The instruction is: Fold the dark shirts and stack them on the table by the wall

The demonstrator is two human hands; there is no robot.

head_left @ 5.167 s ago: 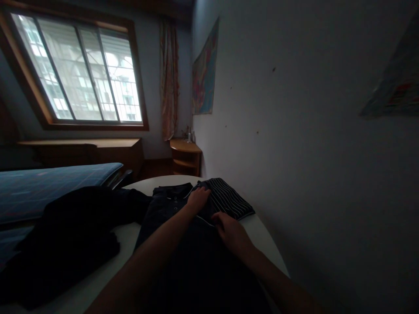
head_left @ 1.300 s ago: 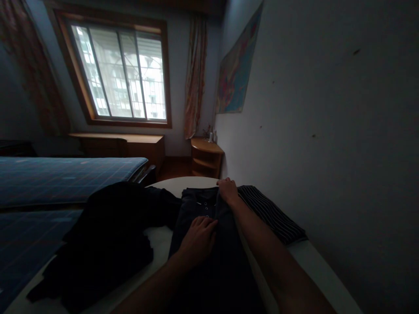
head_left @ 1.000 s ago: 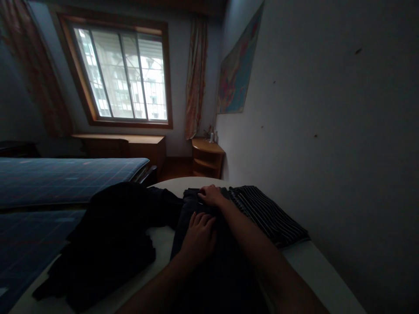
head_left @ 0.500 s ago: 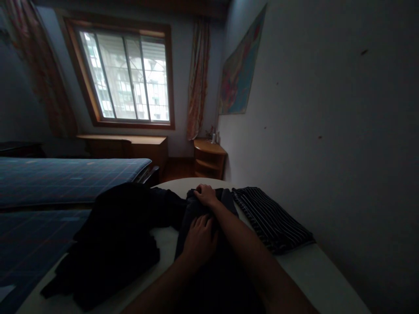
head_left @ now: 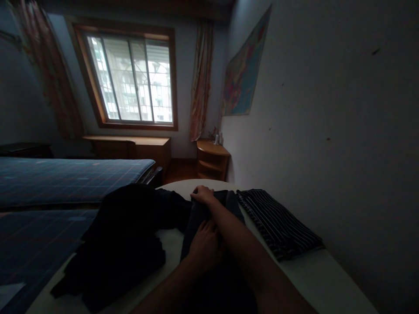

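Observation:
A dark garment (head_left: 214, 288), long and folded narrow, lies down the middle of the pale round-edged table (head_left: 170, 244); its exact kind is hard to make out in the dim light. My left hand (head_left: 206, 244) rests flat on its middle with the fingers spread. Farther off, at the garment's far left corner, my right hand (head_left: 203, 195) has its fingers bent over the cloth edge. The right forearm crosses over the garment. Left of it lies a crumpled black garment (head_left: 124, 244). To the right is a folded black garment with white stripes (head_left: 278, 222).
A bed with a blue plaid mattress (head_left: 78, 172) stands beyond the table's left side. The bare wall (head_left: 343, 183) runs close along the right. A wooden corner shelf (head_left: 212, 150) and a desk (head_left: 147, 140) stand at the back below the window (head_left: 135, 83).
The whole view has shifted slightly, so everything sits a little farther right. My right hand stays at the garment's far corner; my left hand has moved little on the cloth.

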